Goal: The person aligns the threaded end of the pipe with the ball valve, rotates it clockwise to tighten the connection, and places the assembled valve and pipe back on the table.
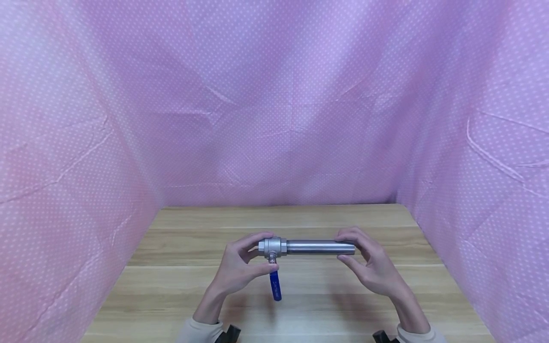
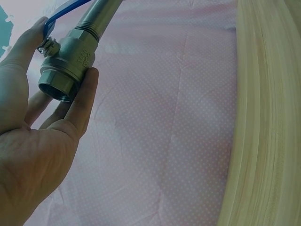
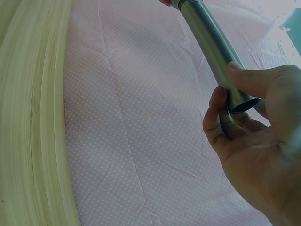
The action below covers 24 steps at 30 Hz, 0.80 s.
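So the left grip (image 1: 237,270) is half-closed round a valve (image 1: 272,247), thumb on the blue handle (image 1: 276,287), which points to 6 o'clock. The pipe (image 1: 315,247) runs off toward 3 o'clock above the surface (image 1: 274,220), its far end pinched by the right grip (image 1: 377,269).

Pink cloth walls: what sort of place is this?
Possibly a makeshift work booth: pink dotted cloth hangs on three sides of a wood-grain tabletop, with a valve and pipe held above it.
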Motion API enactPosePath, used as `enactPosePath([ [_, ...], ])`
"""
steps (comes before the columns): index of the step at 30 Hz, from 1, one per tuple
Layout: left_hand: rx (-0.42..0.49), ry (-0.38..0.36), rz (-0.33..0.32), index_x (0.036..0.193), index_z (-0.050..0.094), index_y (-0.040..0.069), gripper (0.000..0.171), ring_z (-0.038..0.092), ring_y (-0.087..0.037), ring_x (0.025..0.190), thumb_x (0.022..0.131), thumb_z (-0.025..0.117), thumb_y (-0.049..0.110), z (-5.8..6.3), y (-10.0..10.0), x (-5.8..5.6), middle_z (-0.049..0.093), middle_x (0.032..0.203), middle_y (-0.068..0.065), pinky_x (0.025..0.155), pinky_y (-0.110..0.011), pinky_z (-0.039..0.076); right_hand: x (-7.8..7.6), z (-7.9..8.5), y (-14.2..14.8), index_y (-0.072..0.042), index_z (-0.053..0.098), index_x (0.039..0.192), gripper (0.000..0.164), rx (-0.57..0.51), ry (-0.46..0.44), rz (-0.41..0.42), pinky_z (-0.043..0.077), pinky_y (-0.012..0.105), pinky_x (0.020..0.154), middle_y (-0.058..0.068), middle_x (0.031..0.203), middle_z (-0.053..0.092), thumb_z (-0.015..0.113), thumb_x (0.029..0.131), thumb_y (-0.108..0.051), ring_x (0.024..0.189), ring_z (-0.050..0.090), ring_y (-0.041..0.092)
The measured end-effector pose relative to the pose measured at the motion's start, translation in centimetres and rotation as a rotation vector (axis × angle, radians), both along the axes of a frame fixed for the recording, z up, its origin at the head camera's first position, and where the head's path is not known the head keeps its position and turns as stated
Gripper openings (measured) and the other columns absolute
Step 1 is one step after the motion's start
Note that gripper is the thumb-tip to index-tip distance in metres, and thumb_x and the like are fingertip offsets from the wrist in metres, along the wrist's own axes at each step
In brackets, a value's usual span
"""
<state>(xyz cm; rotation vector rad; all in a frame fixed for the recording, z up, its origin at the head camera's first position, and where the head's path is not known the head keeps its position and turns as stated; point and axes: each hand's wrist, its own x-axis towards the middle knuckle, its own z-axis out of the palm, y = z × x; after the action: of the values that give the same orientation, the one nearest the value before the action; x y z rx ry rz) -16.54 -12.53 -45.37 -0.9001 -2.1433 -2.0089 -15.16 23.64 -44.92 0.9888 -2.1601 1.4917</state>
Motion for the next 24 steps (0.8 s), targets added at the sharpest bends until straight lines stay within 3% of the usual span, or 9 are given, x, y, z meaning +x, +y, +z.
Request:
enactPosePath([
  [3,-0.002,0.014,-0.004,0.146,0.070,0.001,0.069,0.074,-0.012,0.126,0.083,0.096,-0.005,0.02,-0.01,0.01,0.074,0.145,-0.023,0.119,-0.034,0.065,0.03,-0.01,0.05,0.003,0.069,0.134,0.052,0.004,0.006,-0.001,0.065,0.012,0.102,0.022,0.129,0.069,0.077,0.088,0.026,0.122,0.069,0.003],
  [8,-0.006,0.015,-0.004,0.146,0.072,0.008,0.069,0.074,-0.012,0.126,0.083,0.096,-0.004,-0.07,-0.06,0.01,0.074,0.144,-0.021,0.119,-0.034,0.065,0.03,-0.01,0.11,0.003,0.070,0.133,0.048,0.008,0.012,-0.016,0.065,0.012,0.098,0.016,0.129,0.073,0.076,0.090,0.024,0.118,0.071,0.002],
  [12,-0.009,0.029,-0.005,0.147,0.072,0.008,0.069,0.074,-0.012,0.126,0.083,0.096,-0.003,-0.24,-0.11,-0.10,0.074,0.145,-0.022,0.118,-0.034,0.066,-0.03,0.03,0.11,0.004,0.071,0.133,0.047,-0.002,0.036,-0.013,0.066,0.012,0.097,0.017,0.126,0.075,0.074,0.091,0.025,0.115,0.072,0.002],
  [15,-0.016,0.035,-0.006,0.147,0.071,0.005,0.069,0.074,-0.012,0.125,0.084,0.096,-0.003,-0.29,-0.16,-0.13,0.074,0.145,-0.021,0.118,-0.034,0.066,-0.07,0.01,0.13,0.002,0.073,0.132,0.045,0.003,0.043,-0.031,0.067,0.012,0.089,0.016,0.122,0.077,0.071,0.093,0.025,0.109,0.073,0.001],
  [21,-0.018,0.034,0.003,0.147,0.070,0.003,0.069,0.075,-0.012,0.125,0.084,0.096,-0.003,-0.13,-0.23,-0.09,0.074,0.145,-0.021,0.118,-0.034,0.065,-0.13,-0.16,0.10,0.000,0.074,0.133,0.043,0.026,0.027,-0.086,0.055,0.015,0.056,0.002,0.113,0.077,0.073,0.095,0.020,0.085,0.063,-0.003],
  [24,-0.017,0.033,0.005,0.148,0.070,0.003,0.070,0.075,-0.013,0.126,0.083,0.096,-0.003,-0.05,-0.28,-0.08,0.074,0.146,-0.022,0.119,-0.034,0.065,-0.16,-0.26,0.06,0.006,0.069,0.137,0.049,-0.010,0.013,-0.032,0.060,0.017,0.062,0.007,0.122,0.074,0.074,0.092,0.024,0.093,0.066,0.000],
])
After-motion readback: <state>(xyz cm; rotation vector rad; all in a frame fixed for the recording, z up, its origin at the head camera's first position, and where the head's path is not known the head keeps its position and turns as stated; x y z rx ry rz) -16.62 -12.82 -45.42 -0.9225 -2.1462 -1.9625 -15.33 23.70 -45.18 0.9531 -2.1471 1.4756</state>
